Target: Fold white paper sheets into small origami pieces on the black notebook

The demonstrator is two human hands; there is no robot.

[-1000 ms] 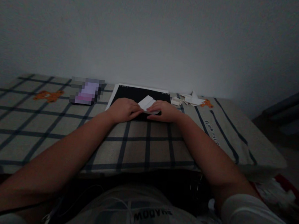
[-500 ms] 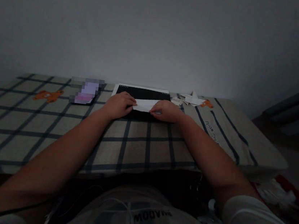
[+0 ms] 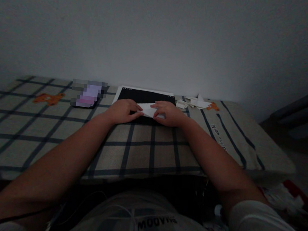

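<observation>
Dim room, bare grey wall (image 3: 164,34), checked bedcover (image 3: 28,130)

Two hands on the bed, the left hand (image 3: 122,111) and the right hand (image 3: 169,114), with one white folded paper (image 3: 149,110) between them. One black board (image 3: 145,96) under it. One blurred phone-like object (image 3: 88,94). Two orange bear prints (image 3: 46,98) (image 3: 213,106). One small heap of paper scraps (image 3: 193,102), too jumbled to count
</observation>
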